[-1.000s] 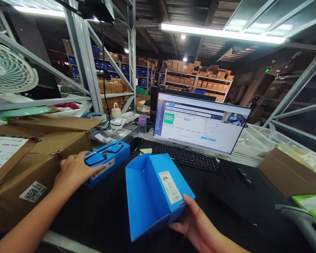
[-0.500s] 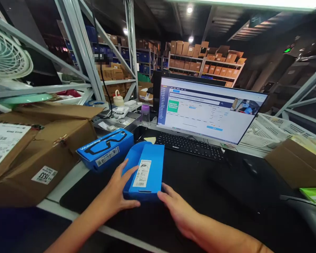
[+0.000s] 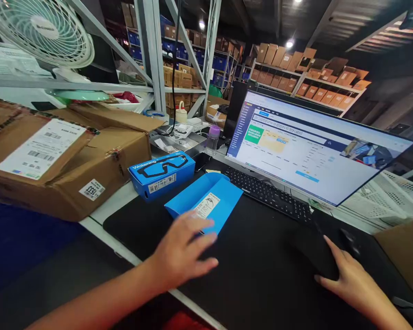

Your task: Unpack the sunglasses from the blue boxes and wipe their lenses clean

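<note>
A blue box [image 3: 225,201] with one side open lies on the black mat, its white product label [image 3: 208,205] facing up. My left hand [image 3: 182,247] is over the near end of this box, fingers apart and slightly blurred. Whether a fingertip touches the box, I cannot tell. Farther right, my right hand [image 3: 347,275] has its thumb and fingers around the edge of a black item [image 3: 318,256]. That item blends into the dark mat, so its kind is unclear. A second blue box [image 3: 161,174], printed with glasses, stands beyond the first, to the left.
An opened cardboard carton [image 3: 124,151] sits at the left. Behind the mat are a keyboard [image 3: 271,197] and a lit monitor [image 3: 296,151]. A black mouse [image 3: 350,241] lies near my right hand. White baskets [image 3: 392,197] and another carton [image 3: 406,252] stand at the right.
My right hand has left the open blue box and moved right to the black item. My left hand has loosened from the box's side. The view has turned left.
</note>
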`<state>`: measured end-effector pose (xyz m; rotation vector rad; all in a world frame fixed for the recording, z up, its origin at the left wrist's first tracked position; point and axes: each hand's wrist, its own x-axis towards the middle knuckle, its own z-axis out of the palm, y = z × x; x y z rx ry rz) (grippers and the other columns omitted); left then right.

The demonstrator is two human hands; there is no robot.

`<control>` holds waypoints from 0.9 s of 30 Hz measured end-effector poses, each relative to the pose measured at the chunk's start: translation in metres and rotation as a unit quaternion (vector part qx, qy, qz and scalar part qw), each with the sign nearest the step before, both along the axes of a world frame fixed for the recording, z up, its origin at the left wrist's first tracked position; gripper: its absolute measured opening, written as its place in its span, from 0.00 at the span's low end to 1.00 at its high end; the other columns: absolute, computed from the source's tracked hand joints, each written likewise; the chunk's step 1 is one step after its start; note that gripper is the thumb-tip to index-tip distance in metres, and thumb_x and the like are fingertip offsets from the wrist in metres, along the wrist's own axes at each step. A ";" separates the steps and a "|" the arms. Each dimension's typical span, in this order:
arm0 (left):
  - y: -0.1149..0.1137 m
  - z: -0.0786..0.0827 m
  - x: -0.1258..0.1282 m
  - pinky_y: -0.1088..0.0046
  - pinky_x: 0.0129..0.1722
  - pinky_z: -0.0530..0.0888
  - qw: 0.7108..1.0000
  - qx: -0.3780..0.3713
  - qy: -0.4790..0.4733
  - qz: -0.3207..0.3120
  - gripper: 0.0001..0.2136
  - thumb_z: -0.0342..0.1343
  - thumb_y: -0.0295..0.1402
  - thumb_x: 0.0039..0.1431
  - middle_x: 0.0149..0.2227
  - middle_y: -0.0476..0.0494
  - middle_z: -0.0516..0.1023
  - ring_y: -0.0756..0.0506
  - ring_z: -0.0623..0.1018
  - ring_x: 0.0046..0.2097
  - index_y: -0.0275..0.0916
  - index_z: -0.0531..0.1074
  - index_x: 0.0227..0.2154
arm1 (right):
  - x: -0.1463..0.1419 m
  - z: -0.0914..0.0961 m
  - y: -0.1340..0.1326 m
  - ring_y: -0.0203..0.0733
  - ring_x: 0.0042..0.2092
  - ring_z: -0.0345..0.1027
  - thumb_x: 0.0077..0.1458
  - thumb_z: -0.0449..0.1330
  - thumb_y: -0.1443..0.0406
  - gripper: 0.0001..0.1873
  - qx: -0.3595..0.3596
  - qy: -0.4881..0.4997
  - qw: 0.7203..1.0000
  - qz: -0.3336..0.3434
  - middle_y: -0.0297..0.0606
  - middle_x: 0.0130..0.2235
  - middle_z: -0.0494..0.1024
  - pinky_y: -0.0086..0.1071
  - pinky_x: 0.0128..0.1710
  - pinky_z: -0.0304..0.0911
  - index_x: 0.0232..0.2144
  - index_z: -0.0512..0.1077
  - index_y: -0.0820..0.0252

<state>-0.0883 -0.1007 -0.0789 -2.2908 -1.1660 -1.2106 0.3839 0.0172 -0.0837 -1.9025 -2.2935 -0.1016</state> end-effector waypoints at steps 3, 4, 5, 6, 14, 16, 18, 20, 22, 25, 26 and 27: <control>-0.008 -0.003 0.055 0.64 0.49 0.77 0.983 -0.078 0.023 -0.165 0.12 0.58 0.33 0.59 0.45 0.40 0.80 0.43 0.79 0.42 0.38 0.72 0.46 | -0.008 0.016 -0.005 0.64 0.47 0.75 0.43 0.65 0.52 0.50 -0.041 0.020 0.999 -0.006 0.49 0.49 0.78 0.51 0.42 0.70 0.67 0.57 0.53; -0.006 -0.006 0.072 0.64 0.44 0.78 0.973 -0.126 0.011 -0.190 0.15 0.59 0.37 0.59 0.46 0.38 0.79 0.42 0.80 0.41 0.38 0.72 0.46 | -0.015 0.026 -0.008 0.65 0.48 0.74 0.43 0.66 0.51 0.49 -0.028 0.026 0.999 -0.016 0.49 0.51 0.78 0.51 0.43 0.70 0.66 0.57 0.53; -0.003 -0.008 0.088 0.64 0.43 0.79 0.956 -0.190 -0.019 -0.222 0.20 0.61 0.43 0.57 0.47 0.37 0.79 0.41 0.80 0.42 0.37 0.72 0.48 | -0.024 0.036 -0.012 0.66 0.50 0.73 0.43 0.66 0.50 0.49 -0.007 0.037 0.999 -0.022 0.50 0.52 0.77 0.53 0.44 0.69 0.66 0.58 0.53; 0.002 -0.010 0.102 0.64 0.43 0.79 0.928 -0.265 -0.056 -0.254 0.24 0.63 0.46 0.55 0.46 0.37 0.79 0.40 0.80 0.43 0.38 0.70 0.52 | -0.035 0.046 -0.016 0.67 0.52 0.71 0.43 0.66 0.48 0.50 0.018 0.053 0.998 -0.025 0.51 0.54 0.75 0.54 0.46 0.68 0.66 0.58 0.53; 0.053 0.005 0.162 0.50 0.66 0.61 0.730 -0.400 -0.479 -0.279 0.54 0.73 0.46 0.40 0.66 0.28 0.59 0.33 0.63 0.67 0.40 0.47 0.66 | -0.142 0.042 -0.061 0.68 0.65 0.54 0.48 0.66 0.48 0.60 0.095 0.252 0.954 0.130 0.54 0.67 0.57 0.60 0.62 0.53 0.71 0.37 0.55; 0.058 0.008 0.164 0.51 0.66 0.62 0.697 -0.372 -0.561 -0.247 0.45 0.72 0.44 0.44 0.63 0.32 0.67 0.36 0.68 0.63 0.42 0.53 0.63 | -0.147 0.033 -0.063 0.67 0.68 0.48 0.51 0.67 0.51 0.63 0.056 0.280 0.941 0.184 0.52 0.70 0.50 0.59 0.64 0.50 0.72 0.28 0.53; 0.064 0.009 0.161 0.51 0.64 0.64 0.668 -0.376 -0.598 -0.233 0.39 0.71 0.41 0.45 0.60 0.35 0.71 0.35 0.72 0.61 0.43 0.59 0.59 | -0.137 0.034 -0.056 0.63 0.69 0.48 0.54 0.66 0.52 0.57 -0.026 0.304 0.926 0.222 0.47 0.71 0.49 0.57 0.64 0.53 0.72 0.33 0.49; 0.069 0.007 0.156 0.51 0.63 0.65 0.615 -0.396 -0.639 -0.239 0.34 0.68 0.42 0.49 0.58 0.37 0.73 0.35 0.72 0.60 0.43 0.62 0.58 | -0.120 0.042 -0.043 0.59 0.67 0.53 0.58 0.63 0.53 0.44 -0.112 0.332 0.907 0.234 0.45 0.69 0.55 0.53 0.63 0.56 0.70 0.48 0.47; 0.075 0.004 0.154 0.52 0.62 0.67 0.544 -0.410 -0.694 -0.233 0.29 0.64 0.44 0.55 0.58 0.37 0.74 0.34 0.72 0.61 0.42 0.65 0.57 | -0.107 0.047 -0.030 0.59 0.65 0.57 0.55 0.66 0.53 0.39 -0.175 0.356 0.887 0.238 0.45 0.67 0.61 0.52 0.64 0.54 0.65 0.60 0.49; 0.079 0.002 0.155 0.53 0.61 0.68 0.494 -0.399 -0.738 -0.227 0.28 0.61 0.47 0.58 0.57 0.35 0.75 0.34 0.71 0.61 0.39 0.67 0.58 | -0.111 0.037 -0.018 0.57 0.61 0.63 0.38 0.75 0.58 0.52 -0.283 0.412 0.826 0.261 0.44 0.62 0.68 0.48 0.60 0.60 0.64 0.59 0.49; 0.078 0.001 0.156 0.53 0.61 0.68 0.492 -0.392 -0.741 -0.236 0.29 0.61 0.46 0.58 0.57 0.35 0.75 0.33 0.72 0.61 0.39 0.66 0.59 | -0.119 0.030 -0.017 0.55 0.56 0.69 0.37 0.75 0.60 0.52 -0.309 0.452 0.798 0.254 0.43 0.59 0.72 0.45 0.54 0.66 0.63 0.60 0.49; 0.077 0.001 0.155 0.53 0.60 0.68 0.492 -0.386 -0.740 -0.246 0.30 0.62 0.45 0.57 0.57 0.35 0.75 0.34 0.72 0.60 0.40 0.65 0.60 | -0.129 0.021 -0.017 0.51 0.48 0.74 0.39 0.73 0.60 0.46 -0.322 0.498 0.770 0.233 0.41 0.53 0.76 0.41 0.46 0.70 0.61 0.62 0.49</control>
